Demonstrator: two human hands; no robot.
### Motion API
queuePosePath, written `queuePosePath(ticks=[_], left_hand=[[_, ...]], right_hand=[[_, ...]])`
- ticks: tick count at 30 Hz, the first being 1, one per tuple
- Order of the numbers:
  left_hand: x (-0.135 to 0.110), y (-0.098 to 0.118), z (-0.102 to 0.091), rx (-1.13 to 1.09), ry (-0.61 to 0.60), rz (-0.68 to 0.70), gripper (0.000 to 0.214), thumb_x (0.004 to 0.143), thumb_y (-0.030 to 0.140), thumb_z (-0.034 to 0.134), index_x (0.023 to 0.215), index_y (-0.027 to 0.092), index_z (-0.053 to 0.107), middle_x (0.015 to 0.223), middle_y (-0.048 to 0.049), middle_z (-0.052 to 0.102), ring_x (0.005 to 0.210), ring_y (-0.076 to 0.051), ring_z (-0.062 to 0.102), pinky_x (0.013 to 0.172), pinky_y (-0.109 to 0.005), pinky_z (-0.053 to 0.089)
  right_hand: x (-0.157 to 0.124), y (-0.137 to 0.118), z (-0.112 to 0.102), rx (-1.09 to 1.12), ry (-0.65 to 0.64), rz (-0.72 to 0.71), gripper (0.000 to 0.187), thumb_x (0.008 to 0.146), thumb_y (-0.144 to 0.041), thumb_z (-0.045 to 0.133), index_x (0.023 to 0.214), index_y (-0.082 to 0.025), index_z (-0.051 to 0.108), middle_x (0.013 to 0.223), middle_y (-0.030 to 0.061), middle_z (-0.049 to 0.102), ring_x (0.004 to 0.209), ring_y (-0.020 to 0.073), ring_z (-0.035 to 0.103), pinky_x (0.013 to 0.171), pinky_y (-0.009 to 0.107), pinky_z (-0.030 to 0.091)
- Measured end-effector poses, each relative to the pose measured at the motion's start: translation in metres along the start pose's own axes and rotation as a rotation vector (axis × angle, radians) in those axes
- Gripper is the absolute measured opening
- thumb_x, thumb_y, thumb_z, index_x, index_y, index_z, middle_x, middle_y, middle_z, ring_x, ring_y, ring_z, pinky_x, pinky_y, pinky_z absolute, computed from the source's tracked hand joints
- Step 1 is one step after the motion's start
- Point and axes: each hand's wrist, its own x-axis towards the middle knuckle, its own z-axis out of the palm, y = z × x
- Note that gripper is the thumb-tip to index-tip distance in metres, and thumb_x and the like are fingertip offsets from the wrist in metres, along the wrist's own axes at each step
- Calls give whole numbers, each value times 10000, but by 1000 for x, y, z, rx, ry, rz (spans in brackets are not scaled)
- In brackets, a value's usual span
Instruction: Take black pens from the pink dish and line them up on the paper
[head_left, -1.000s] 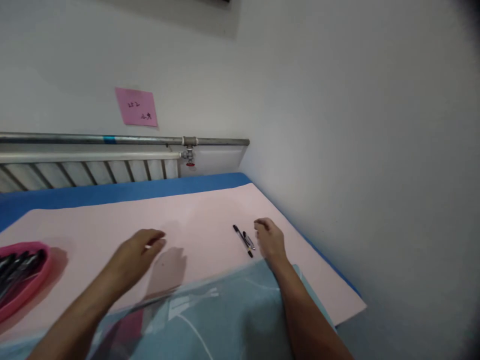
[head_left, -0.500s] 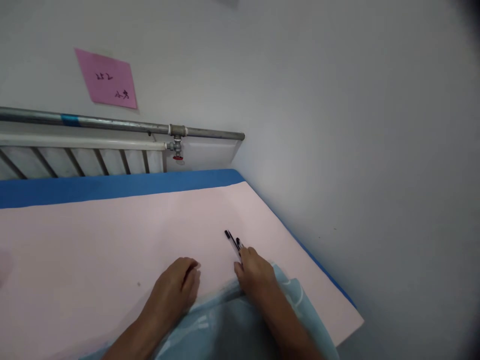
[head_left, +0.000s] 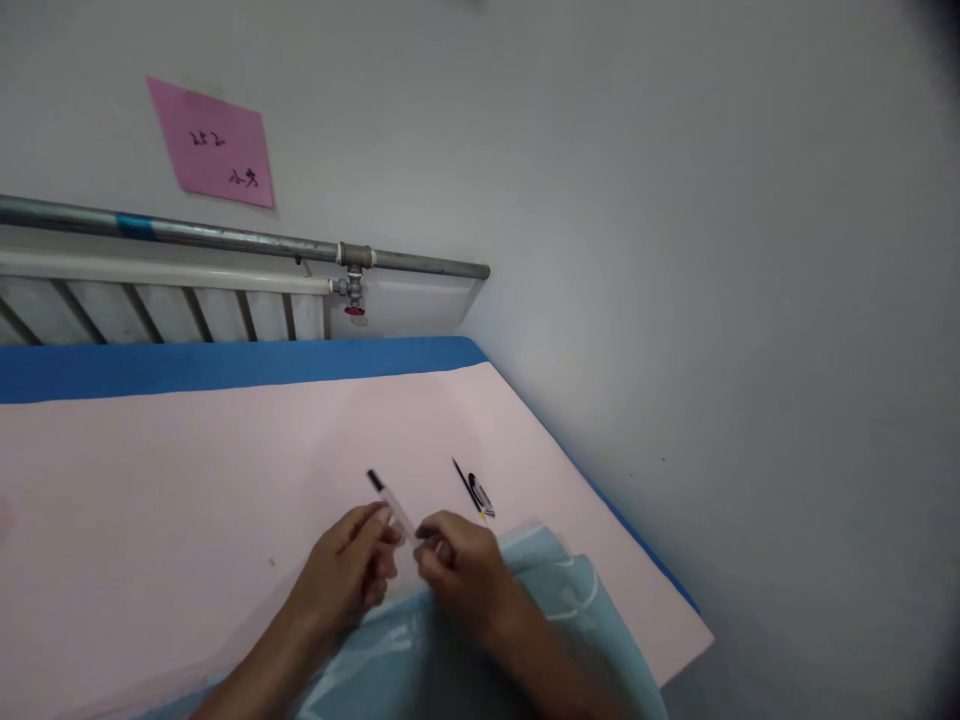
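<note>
A clear pen barrel (head_left: 396, 508) with a black end slants up and to the left between my two hands, slightly blurred. My right hand (head_left: 465, 570) pinches its lower end. Beside the barrel's middle, my left hand (head_left: 349, 560) has its thumb and fingertips closed on it. To the right, on the pink sheet, lies a thin dark pen refill (head_left: 466, 484) with a yellowish lower part. Next to it rests a small black and clear pen part (head_left: 481, 494), which looks like a cap with a clip.
A pink sheet (head_left: 187, 480) covers the blue-edged table (head_left: 225, 368). Light-blue clear-patterned fabric (head_left: 555, 590) bunches under my forearms. Behind stand a radiator (head_left: 165, 310), a metal pipe (head_left: 247, 240) and a red-handled valve (head_left: 355, 310). A grey wall (head_left: 712, 350) bounds the right side.
My right hand has picked up the pen barrel from beside the small parts and brought it left. My left hand has closed on it. The refill and cap-like part stay on the sheet.
</note>
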Motion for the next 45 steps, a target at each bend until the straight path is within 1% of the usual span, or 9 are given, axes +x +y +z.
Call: queuePosePath(ticks=[5,9,12,18,25,30,33,38,45], left_hand=[[3,1,-9,-171,4,-4,408,675,545,559,745,144,535,379,79,404,285,-50,311,314,-172,212],[1,7,-13,-89,37,-12,445,654,560,565,809,143,555,458,71,458,298,-33,287,299,-156,185],[-1,11,-12,-50,41,-14,450,665,562,539,841,150,562,480,71,462,294,-35,304,296,-155,181],[5,4,-12,-24,23,-38,442,675,563,523,827,149,560,489,65,467,296,-32,297,311,-162,180],[5,-1,-15,115,-106,106,419,757,489,509,985,142,564,570,24,529,448,-70,406,422,-185,288],[-3,7,-10,20,-187,113,456,780,462,499,1124,164,507,650,3,545,582,-118,510,552,-237,405],[-7,9,-10,48,-219,122,420,787,450,500,1105,177,533,708,-14,552,622,-118,510,564,-227,394],[-13,14,-12,287,-205,237,377,807,446,470,1055,191,597,687,-2,534,577,-103,436,547,-212,335],[-14,14,-14,294,-262,249,414,855,442,386,1121,175,557,634,10,483,539,-95,379,512,-211,281]], right_hand=[[11,-13,-1,134,-160,-100,168,722,-131,478,812,-190,608,706,-13,610,614,96,523,556,182,369],[55,10,-34,-337,-128,82,169,782,-185,437,817,-173,602,846,54,623,774,145,543,657,231,364],[83,28,-53,-422,-156,178,133,693,-152,495,772,-141,601,808,100,626,741,192,551,595,260,344],[97,45,-41,-323,-217,248,221,591,-84,522,776,-165,612,733,47,631,645,153,545,531,226,324],[100,31,-32,48,-146,276,241,698,-155,468,906,-162,591,604,-7,568,492,95,486,453,199,349],[91,16,-43,1076,129,364,223,643,-210,574,862,-168,552,575,-45,521,390,50,394,309,147,218],[82,10,-48,1373,284,356,188,609,-176,609,776,-177,522,658,-32,561,445,52,460,301,126,256],[71,-2,-48,1451,337,326,171,638,-167,608,757,-190,487,664,-31,569,473,66,502,301,122,303],[66,-10,-46,1418,321,303,168,639,-171,592,772,-194,492,661,-38,563,438,62,486,289,124,305]])
